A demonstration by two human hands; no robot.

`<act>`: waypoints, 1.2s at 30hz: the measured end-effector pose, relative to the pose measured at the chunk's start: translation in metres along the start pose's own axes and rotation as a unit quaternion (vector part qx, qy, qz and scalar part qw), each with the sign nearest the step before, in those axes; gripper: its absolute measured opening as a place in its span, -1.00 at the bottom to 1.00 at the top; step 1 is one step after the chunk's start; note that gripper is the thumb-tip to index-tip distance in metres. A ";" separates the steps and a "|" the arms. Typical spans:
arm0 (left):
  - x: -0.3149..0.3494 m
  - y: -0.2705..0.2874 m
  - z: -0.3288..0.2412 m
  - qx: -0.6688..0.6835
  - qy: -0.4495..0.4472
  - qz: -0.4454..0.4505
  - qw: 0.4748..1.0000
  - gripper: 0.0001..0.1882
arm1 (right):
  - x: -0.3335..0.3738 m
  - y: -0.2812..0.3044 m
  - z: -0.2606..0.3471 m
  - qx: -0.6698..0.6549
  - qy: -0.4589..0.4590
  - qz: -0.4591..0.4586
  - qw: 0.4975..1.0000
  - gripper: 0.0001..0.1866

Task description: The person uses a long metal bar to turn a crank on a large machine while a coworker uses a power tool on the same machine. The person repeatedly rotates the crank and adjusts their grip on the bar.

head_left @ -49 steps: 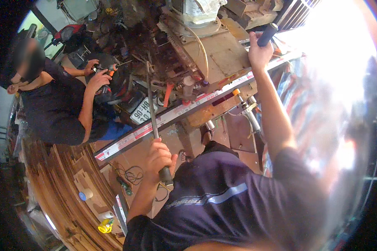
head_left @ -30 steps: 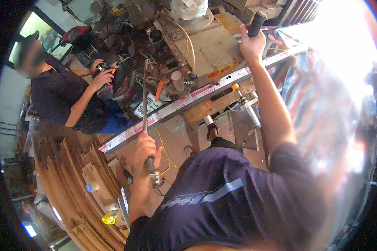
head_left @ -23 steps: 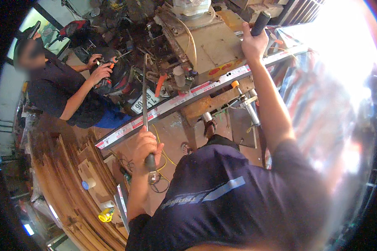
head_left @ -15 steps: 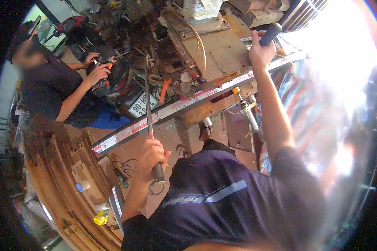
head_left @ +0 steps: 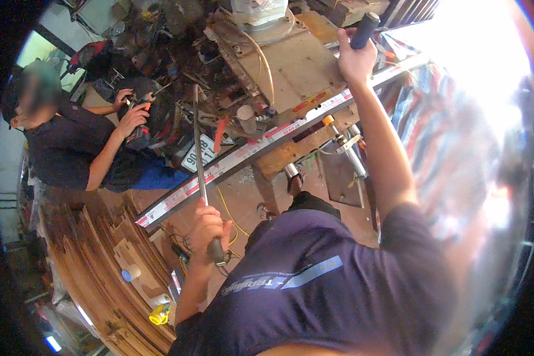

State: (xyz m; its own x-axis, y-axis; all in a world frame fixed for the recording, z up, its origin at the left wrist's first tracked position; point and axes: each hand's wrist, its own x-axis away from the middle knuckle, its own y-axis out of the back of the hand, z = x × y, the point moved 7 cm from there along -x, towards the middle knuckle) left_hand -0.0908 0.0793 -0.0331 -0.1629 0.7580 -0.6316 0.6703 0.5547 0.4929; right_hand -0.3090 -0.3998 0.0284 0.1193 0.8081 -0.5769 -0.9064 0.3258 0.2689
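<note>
My left hand (head_left: 207, 231) is closed around the dark handle of a long, thin metal tool, like a file (head_left: 198, 139). Its shaft points away from me, crossing over a long profile bar (head_left: 267, 139) wrapped in white and red printed film. My right hand (head_left: 357, 62) is wrapped round a thick black cylindrical handle (head_left: 365, 31) beyond the bar's right part. What that handle joins to is hidden by my hand. The bar slants across a worn metal machine (head_left: 291, 68) in front of me.
At left, another person (head_left: 71, 142) holds a cordless drill (head_left: 141, 124). A cup (head_left: 246, 115) and an orange-red tool (head_left: 221, 133) sit beside the machine. A metal cylinder (head_left: 353, 157) hangs under the bar. Wooden strips (head_left: 95, 279) lie lower left; yellow cable (head_left: 228, 207) crosses the floor.
The whole view has shifted slightly, the machine and bar moving leftward in it. Both my hands keep their grips. The other person's head appears turned differently.
</note>
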 end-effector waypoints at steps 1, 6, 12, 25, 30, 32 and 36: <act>0.000 -0.001 0.000 0.003 -0.001 -0.002 1.000 -0.62 | -0.001 0.002 0.000 0.001 0.003 -0.005 1.000 -0.64; -0.001 0.000 -0.001 -0.002 -0.016 -0.002 1.000 -0.62 | 0.002 0.003 -0.002 -0.024 0.003 0.005 1.000 -0.63; -0.002 -0.001 -0.002 0.002 -0.003 -0.016 1.000 -0.63 | 0.008 0.001 -0.003 -0.020 -0.017 0.006 1.000 -0.65; 0.000 -0.003 0.008 0.028 -0.008 0.033 0.999 -0.59 | 0.006 -0.003 0.006 0.001 0.009 -0.033 0.999 -0.64; 0.000 0.000 0.004 0.013 -0.003 0.016 1.000 -0.59 | 0.002 0.001 0.004 -0.018 0.017 -0.010 1.000 -0.65; -0.001 0.000 0.000 0.008 0.000 0.010 1.000 -0.60 | 0.001 0.002 0.000 0.001 -0.006 0.005 1.000 -0.67; -0.002 0.000 -0.003 0.002 -0.007 -0.010 1.000 -0.61 | 0.004 0.004 0.000 0.005 -0.020 0.008 1.000 -0.67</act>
State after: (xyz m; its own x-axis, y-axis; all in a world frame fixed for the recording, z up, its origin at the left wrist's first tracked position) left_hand -0.0922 0.0792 -0.0302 -0.1671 0.7421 -0.6492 0.6704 0.5683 0.4771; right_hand -0.3123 -0.3957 0.0268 0.1208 0.8321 -0.5412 -0.9039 0.3177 0.2866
